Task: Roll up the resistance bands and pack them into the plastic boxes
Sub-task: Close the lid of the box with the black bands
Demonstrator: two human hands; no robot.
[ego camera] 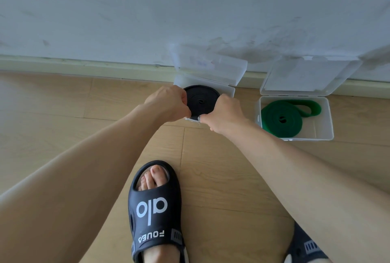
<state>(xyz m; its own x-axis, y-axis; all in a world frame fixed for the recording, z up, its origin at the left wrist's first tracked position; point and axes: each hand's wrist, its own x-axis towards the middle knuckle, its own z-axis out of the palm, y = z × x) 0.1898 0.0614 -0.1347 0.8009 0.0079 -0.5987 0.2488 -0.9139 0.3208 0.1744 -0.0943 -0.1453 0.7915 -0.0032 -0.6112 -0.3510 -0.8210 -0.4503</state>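
Note:
A rolled black resistance band (pixel 200 99) sits over the left clear plastic box (pixel 229 90), whose lid (pixel 211 65) leans open against the wall. My left hand (pixel 168 103) grips the roll's left edge and my right hand (pixel 225 112) grips its right and near edge, fingers curled. Most of this box is hidden under the roll and my hands. To the right, a second clear box (pixel 325 119) with its lid (pixel 306 77) up holds a rolled green band (pixel 282 118), one loose loop sticking out toward the back.
Both boxes stand on a wooden floor (pixel 63 115) against a pale wall with a skirting board (pixel 84 65). My left foot in a black slipper (pixel 155 210) is planted close below my hands; the other slipper (pixel 306 248) shows at the bottom right.

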